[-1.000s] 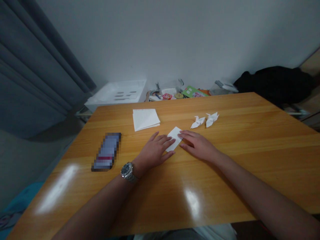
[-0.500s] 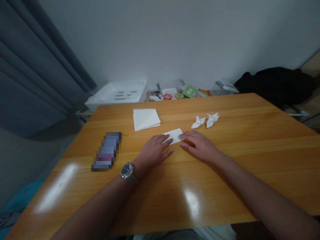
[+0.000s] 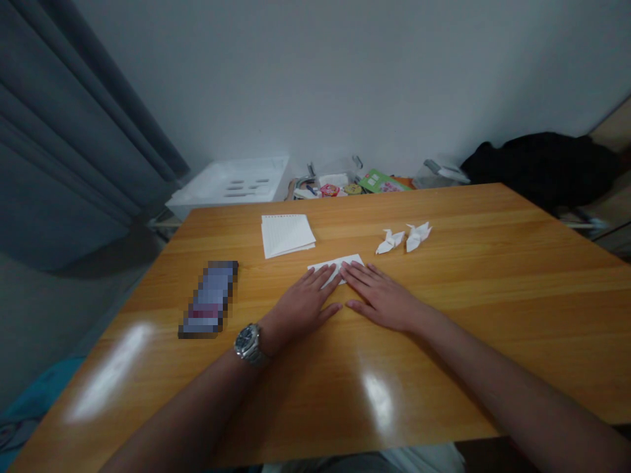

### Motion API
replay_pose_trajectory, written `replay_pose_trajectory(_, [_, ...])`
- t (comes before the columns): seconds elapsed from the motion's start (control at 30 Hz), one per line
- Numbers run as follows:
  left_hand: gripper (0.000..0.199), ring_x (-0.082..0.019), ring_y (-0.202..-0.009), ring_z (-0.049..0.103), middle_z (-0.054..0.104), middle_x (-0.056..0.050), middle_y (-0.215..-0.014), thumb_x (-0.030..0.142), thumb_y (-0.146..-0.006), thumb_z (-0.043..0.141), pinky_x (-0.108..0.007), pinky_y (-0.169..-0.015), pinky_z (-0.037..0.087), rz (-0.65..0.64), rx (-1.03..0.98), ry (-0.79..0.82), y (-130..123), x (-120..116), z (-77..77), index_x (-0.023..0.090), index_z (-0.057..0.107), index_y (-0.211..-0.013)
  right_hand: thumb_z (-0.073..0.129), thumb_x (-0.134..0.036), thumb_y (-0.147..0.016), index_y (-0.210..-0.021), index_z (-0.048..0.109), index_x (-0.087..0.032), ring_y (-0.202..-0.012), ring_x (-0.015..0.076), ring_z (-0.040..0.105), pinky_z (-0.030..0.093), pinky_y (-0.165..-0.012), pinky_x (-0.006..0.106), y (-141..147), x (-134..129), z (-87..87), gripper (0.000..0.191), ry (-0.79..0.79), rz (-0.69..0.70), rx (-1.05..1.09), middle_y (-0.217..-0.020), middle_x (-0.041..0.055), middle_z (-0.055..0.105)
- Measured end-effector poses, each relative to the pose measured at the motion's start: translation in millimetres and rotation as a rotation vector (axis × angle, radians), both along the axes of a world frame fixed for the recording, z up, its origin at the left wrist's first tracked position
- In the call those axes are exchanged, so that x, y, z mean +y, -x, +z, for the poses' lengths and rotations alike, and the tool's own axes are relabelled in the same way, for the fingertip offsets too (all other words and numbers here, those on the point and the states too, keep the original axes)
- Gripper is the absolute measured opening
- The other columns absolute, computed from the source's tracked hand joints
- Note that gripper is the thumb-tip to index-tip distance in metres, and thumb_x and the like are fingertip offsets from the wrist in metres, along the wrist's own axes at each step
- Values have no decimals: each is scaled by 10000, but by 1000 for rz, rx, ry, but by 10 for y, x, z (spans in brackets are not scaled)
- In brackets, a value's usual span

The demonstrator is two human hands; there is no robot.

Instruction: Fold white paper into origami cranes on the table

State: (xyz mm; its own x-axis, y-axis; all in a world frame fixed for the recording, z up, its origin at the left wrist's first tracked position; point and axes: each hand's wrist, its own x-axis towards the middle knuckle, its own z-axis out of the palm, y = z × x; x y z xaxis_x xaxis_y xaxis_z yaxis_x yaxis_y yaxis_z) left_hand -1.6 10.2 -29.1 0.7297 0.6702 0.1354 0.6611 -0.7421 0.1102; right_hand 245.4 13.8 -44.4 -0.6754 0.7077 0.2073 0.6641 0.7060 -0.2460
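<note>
A folded white sheet of paper [image 3: 352, 259] lies flat on the wooden table [image 3: 493, 282], partly covered by my fingers. My left hand [image 3: 305, 299] rests on its left and middle part, fingers stretched out and thumb apart. From the other side my right hand [image 3: 382, 295] presses flat on the paper, fingertips almost meeting those of the left. Beyond the right hand stand two white folded-paper birds, a nearer paper crane [image 3: 390, 242] and another paper crane [image 3: 419, 236] to its right.
A stack of lined paper [image 3: 286, 235] lies behind my left hand. To the left is a phone [image 3: 210, 299], blurred out. Past the far edge are a white plastic tray [image 3: 236, 180], a green booklet [image 3: 379, 181] and a black cloth heap [image 3: 542, 171].
My right hand has slid left along the paper toward my left hand and now lies flat on its middle. The left hand has stayed almost in place.
</note>
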Motion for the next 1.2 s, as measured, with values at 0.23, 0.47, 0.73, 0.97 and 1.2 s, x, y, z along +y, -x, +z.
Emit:
replay_pose_trajectory(0.23, [653, -281, -1527, 182, 249, -178, -1628, 488, -1045, 336, -485, -1235, 209, -13, 7, -17, 6, -44, -2, 127, 209, -1575, 380, -510, -1025, -1587, 249, -173, -1508, 268, 250, 231, -1233, 507, -8, -22, -29, 668, 21, -27, -30, -1627, 123, 266])
replay_pose_trajectory(0.47, [584, -258, -1502, 275, 318, -142, -1610, 497, -1040, 353, -468, -1242, 212, 3, -13, 31, 33, 51, -15, 158, 368, -1516, 415, -444, -1028, -1482, 474, -175, -1454, 254, 382, 345, -1190, 478, -119, 91, 72, 532, 49, -62, 56, -1556, 136, 423])
replay_pose_trajectory(0.73, [481, -261, -1423, 413, 468, -134, -1519, 477, -1014, 444, -463, -1211, 288, 33, -88, -2, 8, 90, 24, 167, 556, -1364, 551, -342, -979, -1347, 618, -192, -1368, 267, 505, 415, -1144, 485, -168, 101, 81, 403, 3, -34, 85, -1448, 130, 564])
replay_pose_trajectory(0.97, [387, -255, -1223, 578, 615, -100, -1352, 425, -1000, 507, -417, -1070, 462, 94, -114, -19, -7, 100, 16, 180, 616, -1279, 589, -291, -959, -1227, 695, -197, -1242, 259, 614, 472, -1092, 469, -121, 77, 136, 303, -11, -11, 98, -1329, 116, 665])
replay_pose_trajectory(1.2, [302, -251, -1107, 620, 667, -87, -1224, 416, -980, 556, -407, -964, 524, 96, -145, -47, -8, 126, 23, 198, 674, -1152, 615, -281, -941, -1161, 735, -229, -1158, 273, 662, 520, -1023, 479, -89, 56, 161, 256, 29, -4, 140, -1272, 103, 700])
